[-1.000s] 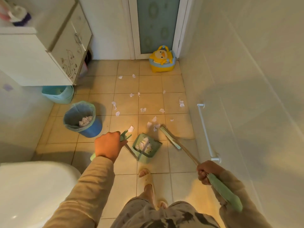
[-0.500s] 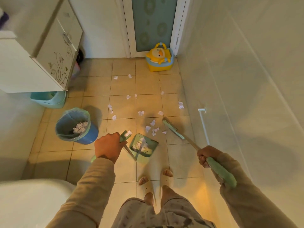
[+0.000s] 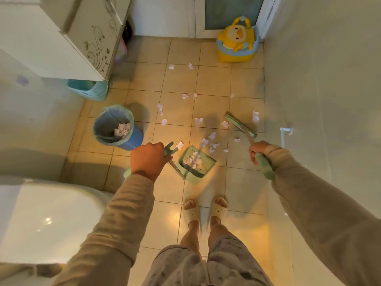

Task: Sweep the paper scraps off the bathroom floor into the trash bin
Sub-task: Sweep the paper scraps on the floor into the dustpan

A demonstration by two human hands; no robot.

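My left hand [image 3: 147, 159] grips the green handle of a long-handled dustpan [image 3: 195, 164] that rests on the tan tiles with white scraps inside. My right hand [image 3: 257, 151] is closed on the green broom handle; the broom head [image 3: 240, 124] lies on the floor to the right, near the wall. Several paper scraps [image 3: 213, 144] lie just beyond the dustpan's mouth, and more scraps [image 3: 160, 109] are scattered farther toward the door. The blue trash bin [image 3: 117, 129] with a green liner stands to the left and holds crumpled paper.
A white toilet [image 3: 47, 219] fills the lower left. A white cabinet [image 3: 68, 36] hangs over a turquoise basin [image 3: 90, 89] at the left. A yellow duck potty [image 3: 237, 43] sits by the door. My slippered feet [image 3: 206, 209] stand behind the dustpan; a wall rail [image 3: 285, 131] is on the right.
The view has tilted down and shifted. The broom head has swung out to the right and farther from the dustpan. My feet now stand side by side. Both hands keep their grips.
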